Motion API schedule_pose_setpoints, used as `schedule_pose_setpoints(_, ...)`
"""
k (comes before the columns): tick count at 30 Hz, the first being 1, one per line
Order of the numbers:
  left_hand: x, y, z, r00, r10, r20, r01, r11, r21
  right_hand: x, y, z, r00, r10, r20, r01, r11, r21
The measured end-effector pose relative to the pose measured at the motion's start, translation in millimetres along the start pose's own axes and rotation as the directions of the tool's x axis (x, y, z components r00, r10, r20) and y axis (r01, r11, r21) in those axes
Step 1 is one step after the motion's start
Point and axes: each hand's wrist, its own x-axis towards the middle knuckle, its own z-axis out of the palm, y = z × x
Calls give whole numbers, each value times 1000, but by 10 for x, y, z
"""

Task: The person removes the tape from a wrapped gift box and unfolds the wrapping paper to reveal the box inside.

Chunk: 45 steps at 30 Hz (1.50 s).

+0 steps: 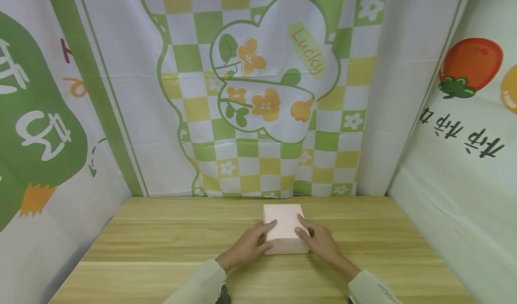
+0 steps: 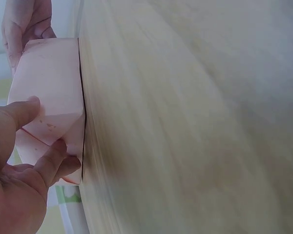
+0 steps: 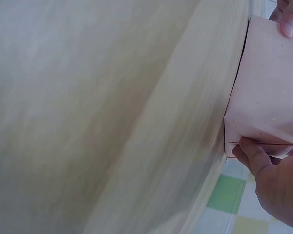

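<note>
A pale pink, closed paper box (image 1: 282, 221) sits on the wooden tabletop, between two hands. From the left, the left hand (image 1: 251, 246) grips its side, with one finger lying over the top. The right hand (image 1: 323, 243) holds the opposite side, two of its digits reaching onto the top. In the left wrist view, the box (image 2: 49, 78) has a creased end flap under the left fingers (image 2: 51, 163). At its other end, in the right wrist view, the right fingers (image 3: 256, 153) press near a folded seam on the box (image 3: 263, 83). The box's underside is hidden.
The light wood table (image 1: 161, 236) stretches out around the box. Behind it hangs a checked green and yellow curtain (image 1: 254, 160). Printed white cloths hang at the left (image 1: 105, 169) and right (image 1: 444, 196) edges of the table.
</note>
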Motion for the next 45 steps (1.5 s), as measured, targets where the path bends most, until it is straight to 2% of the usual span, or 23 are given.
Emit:
schedule_pose_setpoints(4, -67, -22, -46, 1000, -6, 0, 6, 1000, -5, 8, -27, 64, 1000, -19, -2, 19, 1000, 14)
schedule_pose_setpoints(12, -178, -57, -138, 999, 37, -17, -37, 999, -25, 26, -95, 174, 1000, -27, -7, 27, 1000, 10)
schedule_pose_setpoints(19, -277, -102, -217, 1000, -4, 22, 5, 999, -43, 25, -154, 274, 995, -102, -20, 103, 994, 33)
schedule_pose_setpoints(23, -333, -148, -250, 1000, -13, 17, 14, 999, -42, 36, -190, 330, 991, -131, -25, 132, 990, 54)
schedule_pose_setpoints(30, -432, -226, -343, 999, 36, 15, -35, 999, -37, 53, -273, 433, 991, -134, -23, 135, 989, 57)
schedule_pose_setpoints(41, -510, -270, -430, 998, 62, 16, -61, 997, -39, 52, -347, 499, 993, -115, -17, 116, 991, 59)
schedule_pose_setpoints(45, -509, -252, -441, 999, 49, 23, -48, 998, -39, 48, -361, 488, 994, -108, -3, 108, 993, 54)
